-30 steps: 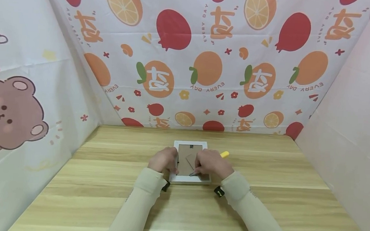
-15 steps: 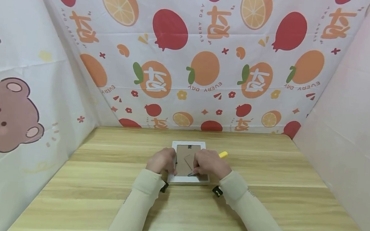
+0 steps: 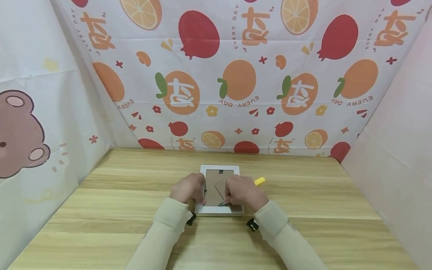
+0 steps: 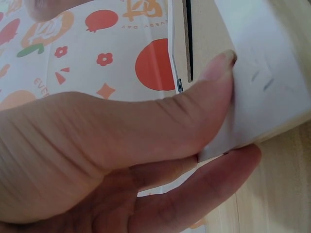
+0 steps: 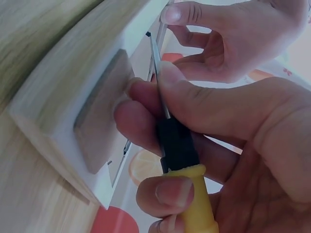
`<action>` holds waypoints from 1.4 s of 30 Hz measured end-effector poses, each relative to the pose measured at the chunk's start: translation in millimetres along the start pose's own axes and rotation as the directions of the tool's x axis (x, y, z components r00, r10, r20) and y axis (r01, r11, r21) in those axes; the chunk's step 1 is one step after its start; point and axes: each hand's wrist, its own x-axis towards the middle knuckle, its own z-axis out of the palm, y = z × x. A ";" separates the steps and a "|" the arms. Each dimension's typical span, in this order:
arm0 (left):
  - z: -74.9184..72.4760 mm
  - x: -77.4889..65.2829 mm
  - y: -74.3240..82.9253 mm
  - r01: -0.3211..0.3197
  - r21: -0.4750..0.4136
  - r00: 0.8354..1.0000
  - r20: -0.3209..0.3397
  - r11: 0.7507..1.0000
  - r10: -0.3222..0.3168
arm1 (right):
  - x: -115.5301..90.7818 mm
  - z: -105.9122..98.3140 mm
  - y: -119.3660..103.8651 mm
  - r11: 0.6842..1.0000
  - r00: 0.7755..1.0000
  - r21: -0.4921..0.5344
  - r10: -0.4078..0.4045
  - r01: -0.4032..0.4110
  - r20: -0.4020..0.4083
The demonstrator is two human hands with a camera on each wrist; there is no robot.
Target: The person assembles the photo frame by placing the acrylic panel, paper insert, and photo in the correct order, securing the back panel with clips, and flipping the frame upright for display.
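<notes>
A white picture frame (image 3: 216,210) lies on the table with its brown backing board (image 3: 211,178) facing up. A brown stand leg (image 3: 220,186) runs diagonally across the back; its wide end (image 5: 99,121) reaches over the border. My left hand (image 3: 188,188) grips the frame's left side, thumb on top and fingers underneath. In my right hand (image 3: 245,191) is a screwdriver (image 5: 184,160) with a yellow and black handle, its metal shaft pinched between thumb and fingers. The shaft's tip meets a small dark tab at the board's lower inner edge.
The wood-grain table (image 3: 306,231) extends around the frame on all sides. Behind it stands a fruit-patterned cloth wall (image 3: 235,124), with pale cloth walls at left and right. Black straps (image 3: 253,225) sit at both wrists.
The head view has shifted slightly, so everything appears a little further left. Both hands keep their hold, and the screwdriver tip stays near the same lower inner edge.
</notes>
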 end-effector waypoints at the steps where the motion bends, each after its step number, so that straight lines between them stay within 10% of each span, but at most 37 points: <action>1: 0.0 -0.1 0.2 0.002 0.001 1.000 0.000 1.000 -0.002 | 0.2 0.2 -0.3 1.000 1.000 -0.007 0.003 -0.003 -0.002; 42: -1.4 0.8 -0.8 -0.012 -0.019 1.000 0.012 1.000 0.012 | 5.5 0.7 7.6 0.999 0.999 0.039 0.016 -0.018 0.042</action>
